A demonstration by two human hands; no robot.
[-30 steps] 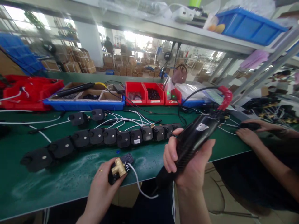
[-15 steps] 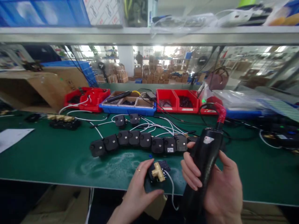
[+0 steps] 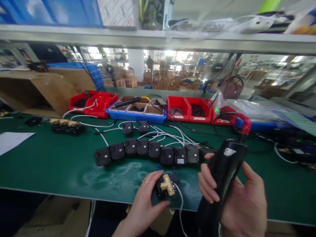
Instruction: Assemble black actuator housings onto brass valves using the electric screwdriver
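At the bench's front edge lies a black valve actuator (image 3: 160,190) with a brass tee fitting (image 3: 167,185) facing up and a white cable (image 3: 182,207) hanging over the edge. My left hand (image 3: 147,202) grips it from the left, fingertips on its far side and thumb near its front. In my right hand (image 3: 243,200) is a black electric screwdriver (image 3: 223,177), fingers wrapped round its body. Its cord end, bound in red tape, points up and away. The lower end is out of sight, so the bit is hidden.
Behind my hands runs a curved row of several black actuator boxes (image 3: 142,146) with white cables. Red bins (image 3: 178,110) and a blue divided tray (image 3: 138,116) stand further back. A small blue piece (image 3: 159,167) lies near the left fingertips. A shelf (image 3: 148,38) crosses overhead.
The screwdriver and my right hand have shifted a little to the right. My left hand stays at the actuator. The whole view has moved slightly.
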